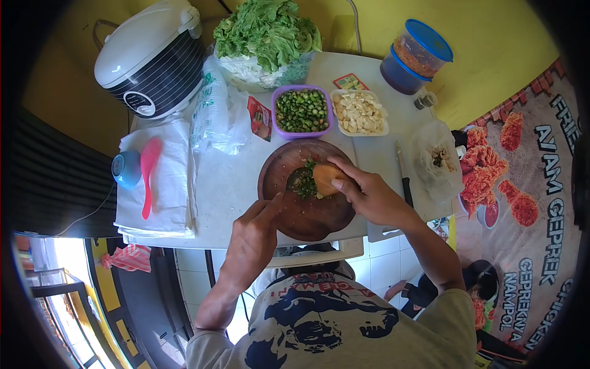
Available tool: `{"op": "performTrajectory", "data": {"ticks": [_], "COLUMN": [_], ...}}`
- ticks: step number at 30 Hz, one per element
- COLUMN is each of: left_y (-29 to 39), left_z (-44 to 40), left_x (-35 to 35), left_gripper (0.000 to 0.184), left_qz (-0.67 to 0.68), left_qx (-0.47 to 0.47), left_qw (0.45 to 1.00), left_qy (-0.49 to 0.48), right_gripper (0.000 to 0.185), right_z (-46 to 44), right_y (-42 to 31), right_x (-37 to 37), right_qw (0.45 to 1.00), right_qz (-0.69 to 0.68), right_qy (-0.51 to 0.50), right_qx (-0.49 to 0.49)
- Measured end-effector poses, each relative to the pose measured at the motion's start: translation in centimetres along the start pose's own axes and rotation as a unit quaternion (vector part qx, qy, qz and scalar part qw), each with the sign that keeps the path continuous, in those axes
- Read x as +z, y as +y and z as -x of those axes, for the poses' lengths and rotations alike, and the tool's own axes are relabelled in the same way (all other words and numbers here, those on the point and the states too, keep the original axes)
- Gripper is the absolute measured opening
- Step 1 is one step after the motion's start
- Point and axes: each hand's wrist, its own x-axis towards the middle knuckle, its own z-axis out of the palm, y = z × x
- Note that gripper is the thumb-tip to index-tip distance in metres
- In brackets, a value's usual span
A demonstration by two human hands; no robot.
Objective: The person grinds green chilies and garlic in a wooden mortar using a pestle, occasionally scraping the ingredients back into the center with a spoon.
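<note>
A round wooden mortar (270,178) sits at the table's front edge, with chopped green chilies (305,189) in its middle. My right hand (375,198) grips a smooth, tan wooden pestle (326,179) over the bowl, beside the chilies. My left hand (253,237) is closed at the mortar's near left rim. From its fingers a dark spoon (294,178) seems to reach in under the chilies; its handle is mostly hidden. Behind the mortar stand a purple tub of cut green chilies (302,112) and a white tub of peeled garlic (359,114).
A knife (403,175) lies on the right, near a plastic container (436,161). At left are a rice cooker (150,58), wrapping paper (157,184), a pink spoon (148,178) and a blue bowl (126,169). Lettuce (267,34) and blue-lidded containers (418,55) stand behind.
</note>
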Motion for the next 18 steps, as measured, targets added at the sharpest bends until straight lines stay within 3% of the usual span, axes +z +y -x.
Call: {"op": "performTrajectory", "data": {"ticks": [1,3,4,5,7,8,10,13,18], "left_y": [0.0,0.2,0.3,0.3,0.3,0.2,0.0,-0.3,-1.0], "left_z": [0.1,0.3,0.3,0.4,0.6,0.6,0.6,0.7,0.6], "left_x": [-0.2,-0.7,-1.0,-1.3,-1.8,-2.0,-2.2,-2.1,-2.8], "left_gripper": [0.035,0.035,0.035,0.034,0.034,0.034,0.035,0.036,0.037], "left_qz": [-0.001,-0.009,-0.01,-0.017,-0.025,-0.028,-0.032,-0.029,-0.019], "left_qx": [-0.001,-0.024,-0.024,-0.038,-0.054,-0.064,-0.079,-0.078,-0.062], "left_qw": [1.0,1.0,1.0,0.999,0.998,0.997,0.996,0.996,0.998], "left_qy": [0.0,0.01,0.011,0.024,0.037,0.035,0.032,0.026,0.023], "right_gripper": [0.055,0.053,0.051,0.051,0.049,0.049,0.047,0.048,0.045], "right_z": [-0.2,-0.6,-0.6,-0.4,0.0,-0.5,-1.6,-3.5,-4.4], "right_y": [-0.2,-0.3,-0.6,-1.1,-3.9,-4.1,-4.4,-6.1,-6.0], "right_x": [0.7,2.1,2.7,2.8,2.3,2.4,2.5,1.4,1.2], "right_qw": [1.0,0.988,0.974,0.974,0.943,0.943,0.899,0.925,0.923], "right_qz": [0.0,0.067,0.165,0.165,0.316,0.316,0.402,0.349,0.342], "right_qy": [-0.001,0.047,0.064,0.063,-0.007,-0.009,-0.028,-0.109,-0.091], "right_qx": [0.0,-0.128,-0.141,-0.143,-0.108,-0.109,-0.168,-0.105,-0.151]}}
